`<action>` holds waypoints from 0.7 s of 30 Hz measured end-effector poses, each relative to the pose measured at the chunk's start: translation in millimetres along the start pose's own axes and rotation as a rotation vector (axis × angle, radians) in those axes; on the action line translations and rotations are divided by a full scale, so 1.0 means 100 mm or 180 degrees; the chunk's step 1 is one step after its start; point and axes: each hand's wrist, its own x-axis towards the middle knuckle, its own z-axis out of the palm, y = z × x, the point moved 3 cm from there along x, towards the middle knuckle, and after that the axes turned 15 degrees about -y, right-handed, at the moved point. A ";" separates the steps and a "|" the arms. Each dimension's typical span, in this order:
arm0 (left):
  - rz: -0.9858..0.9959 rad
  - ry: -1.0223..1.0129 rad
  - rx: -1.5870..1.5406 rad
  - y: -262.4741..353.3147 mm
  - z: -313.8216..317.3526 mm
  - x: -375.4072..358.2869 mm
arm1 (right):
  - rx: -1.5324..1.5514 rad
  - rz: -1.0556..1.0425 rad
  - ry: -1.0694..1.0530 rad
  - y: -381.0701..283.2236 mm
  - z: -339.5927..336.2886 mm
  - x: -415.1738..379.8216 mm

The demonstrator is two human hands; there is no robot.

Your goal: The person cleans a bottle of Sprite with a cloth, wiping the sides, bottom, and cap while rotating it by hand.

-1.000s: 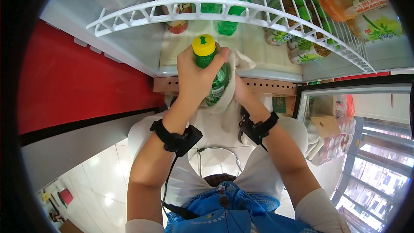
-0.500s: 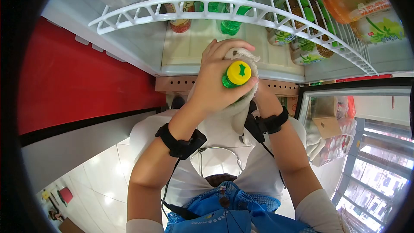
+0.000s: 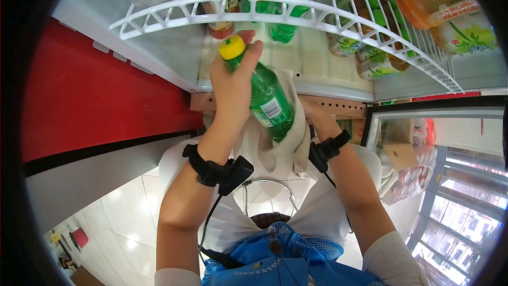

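Observation:
My left hand (image 3: 233, 87) is wrapped round the upper part of a green plastic bottle (image 3: 271, 100) with a yellow cap. The bottle leans, its cap toward the upper left and its barcode label facing up. A pale beige cloth (image 3: 297, 140) lies along the bottle's lower right side and hangs below its base. On the cloth's far side is my right hand (image 3: 316, 116), closed on the fabric; most of its fingers are hidden behind it. Both hands are just in front of the lower shelf of an open fridge.
Above my hands curves a white wire rack (image 3: 222, 10) carrying large bottles. On the fridge floor (image 3: 317, 74) stand another green bottle (image 3: 284, 32), a bottle with red contents (image 3: 221, 29) and several drinks at the right. The glass door (image 3: 436, 108) is open on the right.
My left hand has moved left and tilted the bottle, so its label and body now show. The cloth has slipped down from the bottle's upper part and stays with my right hand.

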 end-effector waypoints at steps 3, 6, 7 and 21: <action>0.0040 0.0024 -0.0035 0.01 0.00 0.05 | -0.0215 0.0152 0.0063 0.06 0.01 -0.05; 0.0176 0.0013 0.0186 0.01 0.00 0.07 | -0.0464 0.0326 0.0122 0.14 0.02 -0.40; 0.0219 0.0035 0.0385 0.00 -0.01 0.07 | -0.0542 0.0387 0.0142 0.16 0.11 -0.14; -0.0391 -0.0937 0.0285 -0.09 0.08 0.05 | -0.1225 -0.1218 -0.0113 -0.31 0.21 -0.18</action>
